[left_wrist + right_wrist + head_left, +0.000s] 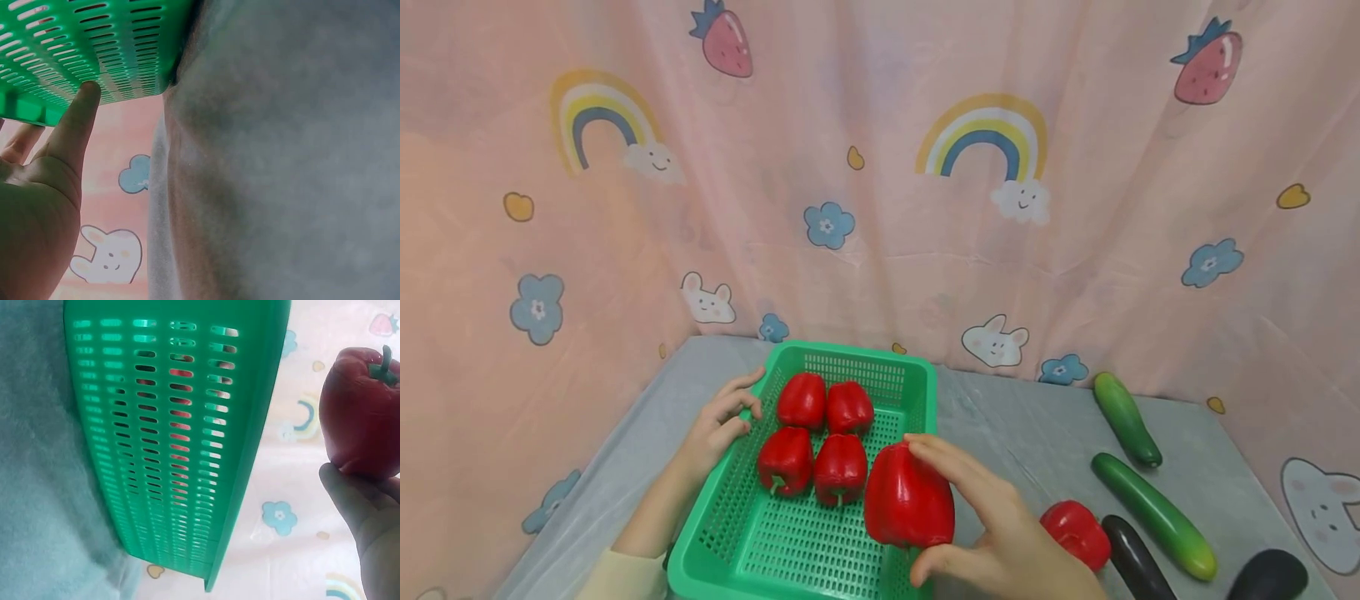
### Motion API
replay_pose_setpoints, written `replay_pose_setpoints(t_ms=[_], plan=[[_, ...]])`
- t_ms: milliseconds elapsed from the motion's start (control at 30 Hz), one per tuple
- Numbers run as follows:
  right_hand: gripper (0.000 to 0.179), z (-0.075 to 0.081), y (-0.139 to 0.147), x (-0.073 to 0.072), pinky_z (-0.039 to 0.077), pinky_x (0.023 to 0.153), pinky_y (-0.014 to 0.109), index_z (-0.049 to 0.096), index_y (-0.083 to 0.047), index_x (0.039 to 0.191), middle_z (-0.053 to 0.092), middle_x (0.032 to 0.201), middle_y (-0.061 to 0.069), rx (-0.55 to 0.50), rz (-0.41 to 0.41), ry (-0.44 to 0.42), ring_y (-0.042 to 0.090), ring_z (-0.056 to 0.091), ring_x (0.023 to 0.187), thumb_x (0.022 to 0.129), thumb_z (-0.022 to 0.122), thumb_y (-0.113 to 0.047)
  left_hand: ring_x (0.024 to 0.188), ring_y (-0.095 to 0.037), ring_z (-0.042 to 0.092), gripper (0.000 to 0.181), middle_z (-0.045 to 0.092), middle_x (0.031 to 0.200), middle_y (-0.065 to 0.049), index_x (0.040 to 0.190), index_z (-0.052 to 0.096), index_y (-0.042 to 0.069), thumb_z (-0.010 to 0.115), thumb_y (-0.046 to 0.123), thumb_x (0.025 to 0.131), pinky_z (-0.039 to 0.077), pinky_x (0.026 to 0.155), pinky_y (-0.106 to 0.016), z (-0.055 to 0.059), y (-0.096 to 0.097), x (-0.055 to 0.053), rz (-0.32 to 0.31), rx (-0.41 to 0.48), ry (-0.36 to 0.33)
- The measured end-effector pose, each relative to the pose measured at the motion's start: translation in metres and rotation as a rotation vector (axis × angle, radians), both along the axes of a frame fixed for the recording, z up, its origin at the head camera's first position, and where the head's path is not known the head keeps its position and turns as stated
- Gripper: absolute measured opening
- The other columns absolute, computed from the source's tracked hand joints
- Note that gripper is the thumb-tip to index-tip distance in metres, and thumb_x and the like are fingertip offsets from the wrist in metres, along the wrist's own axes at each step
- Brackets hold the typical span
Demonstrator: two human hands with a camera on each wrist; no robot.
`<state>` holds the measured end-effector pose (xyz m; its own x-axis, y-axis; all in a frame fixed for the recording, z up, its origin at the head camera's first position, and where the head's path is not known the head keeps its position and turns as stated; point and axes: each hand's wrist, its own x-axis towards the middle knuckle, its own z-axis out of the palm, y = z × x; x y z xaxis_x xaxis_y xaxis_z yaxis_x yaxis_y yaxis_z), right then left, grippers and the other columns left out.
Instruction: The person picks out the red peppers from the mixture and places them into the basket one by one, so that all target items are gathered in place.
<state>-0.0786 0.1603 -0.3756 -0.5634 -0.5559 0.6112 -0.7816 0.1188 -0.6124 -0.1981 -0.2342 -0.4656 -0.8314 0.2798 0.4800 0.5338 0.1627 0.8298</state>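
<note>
Pink curtain (880, 287), basket (805, 542) on cloth (1000, 442)

Your head camera looks forward and down from above the near end of the green basket (857, 352), set back enough to take in your left hand (718, 425), your right hand (996, 521) and the patterned curtain (880, 283) behind. Your left-wrist view, turned sideways, sits low and close outside the basket's left wall, facing the curtain with the grey cloth (300, 162) filling its right side. Your right-wrist view, also sideways, faces the opposite wall and curtain, sharing the held red pepper (362, 422) with the head view.
</note>
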Motion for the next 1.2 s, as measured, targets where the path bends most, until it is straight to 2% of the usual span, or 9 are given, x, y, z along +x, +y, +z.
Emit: replay_pose_setpoints(t_ms=[367, 633, 900, 1067, 1200], plan=[[0.099, -0.001, -0.009, -0.003, 0.062, 0.094, 0.041, 0.041, -0.004, 0.165, 0.051, 0.161, 0.016, 0.044, -0.009, -0.06, 0.03, 0.051, 0.146, 0.083, 0.096, -0.018, 0.134, -0.015, 0.055, 0.027, 0.045, 0.161, -0.031, 0.093, 0.064, 0.003, 0.044, -0.014, 0.084, 0.05, 0.075, -0.029, 0.001, -0.001, 0.0, 0.001, 0.0, 0.007], [0.099, 0.0, -0.016, -0.004, 0.063, 0.093, 0.04, 0.04, -0.011, 0.167, 0.051, 0.162, 0.013, 0.077, -0.004, -0.121, 0.031, 0.052, 0.146, 0.084, 0.095, -0.014, 0.137, -0.014, 0.054, 0.027, 0.046, 0.161, -0.032, 0.093, 0.064, 0.003, 0.046, -0.014, 0.084, 0.05, 0.076, -0.029, 0.002, 0.001, 0.001, 0.002, 0.002, 0.009], [0.094, 0.002, -0.026, -0.004, 0.063, 0.09, 0.036, 0.04, -0.022, 0.168, 0.05, 0.163, 0.006, 0.104, -0.008, -0.238, 0.029, 0.051, 0.145, 0.089, 0.091, -0.018, 0.136, -0.014, 0.055, 0.026, 0.046, 0.159, -0.033, 0.093, 0.064, 0.003, 0.045, -0.014, 0.084, 0.05, 0.075, -0.028, 0.003, 0.001, 0.001, 0.003, 0.009, 0.016], [0.094, 0.002, -0.034, -0.007, 0.062, 0.091, 0.036, 0.039, -0.022, 0.168, 0.049, 0.163, 0.008, 0.107, 0.032, -0.244, 0.029, 0.051, 0.144, 0.089, 0.091, -0.02, 0.134, -0.015, 0.056, 0.027, 0.046, 0.159, -0.034, 0.093, 0.064, 0.003, 0.045, -0.015, 0.084, 0.05, 0.074, -0.028, 0.002, 0.001, 0.0, -0.002, 0.011, 0.022], [0.092, 0.001, -0.039, -0.009, 0.062, 0.092, 0.037, 0.04, -0.02, 0.167, 0.048, 0.164, 0.008, 0.09, 0.055, -0.214, 0.029, 0.051, 0.145, 0.09, 0.091, -0.02, 0.133, -0.016, 0.056, 0.028, 0.046, 0.159, -0.033, 0.093, 0.064, 0.003, 0.044, -0.015, 0.084, 0.05, 0.074, -0.028, 0.001, 0.001, 0.0, -0.007, 0.013, 0.019]])
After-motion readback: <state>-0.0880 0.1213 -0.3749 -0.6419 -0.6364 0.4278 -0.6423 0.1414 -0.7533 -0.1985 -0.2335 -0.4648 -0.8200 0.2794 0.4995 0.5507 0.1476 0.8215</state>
